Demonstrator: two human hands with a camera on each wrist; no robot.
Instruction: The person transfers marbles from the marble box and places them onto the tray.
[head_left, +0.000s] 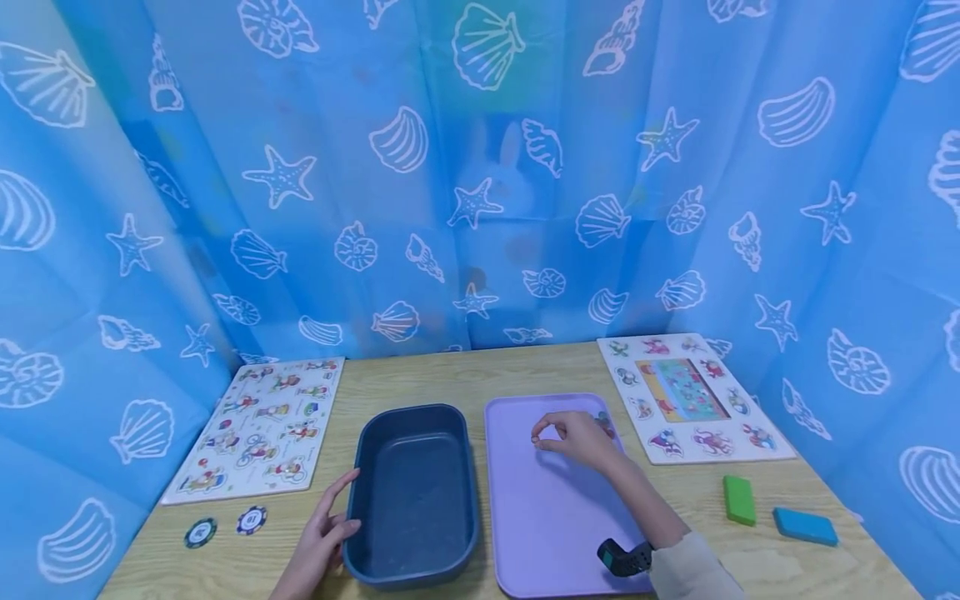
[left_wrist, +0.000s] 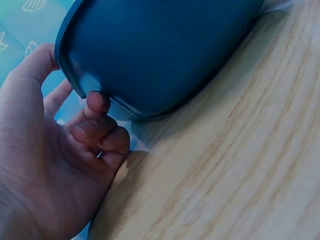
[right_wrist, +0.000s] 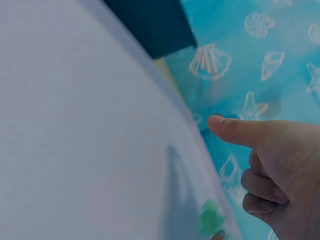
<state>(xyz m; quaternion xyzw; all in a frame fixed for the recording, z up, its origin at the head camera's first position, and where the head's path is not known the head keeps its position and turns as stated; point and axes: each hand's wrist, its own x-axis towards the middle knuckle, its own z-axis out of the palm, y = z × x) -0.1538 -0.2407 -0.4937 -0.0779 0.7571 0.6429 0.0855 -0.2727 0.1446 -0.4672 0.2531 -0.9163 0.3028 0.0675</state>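
My left hand (head_left: 318,533) holds the left side of a deep dark blue rectangular bin (head_left: 471,500). Thumb and index finger lie at its rim, while the other fingers curl against the outer wall in the left wrist view. Over the far part of a flat lilac tray (head_left: 543,533) hovers my right hand (head_left: 577,437), thumb and index tips together in a ring, the other fingers curled. I cannot tell whether something tiny is pinched there. Small green and brown pieces (right_wrist: 212,220) lie at the tray's far right corner, partly behind the hand in the head view.
Picture puzzle boards lie at the far left (head_left: 258,425) and far right (head_left: 693,400). Two poker chips (head_left: 252,520) sit left of the bin. A green block (head_left: 739,500) and a blue block (head_left: 805,527) lie at the right. A blue shell-patterned curtain (head_left: 420,250) surrounds the table.
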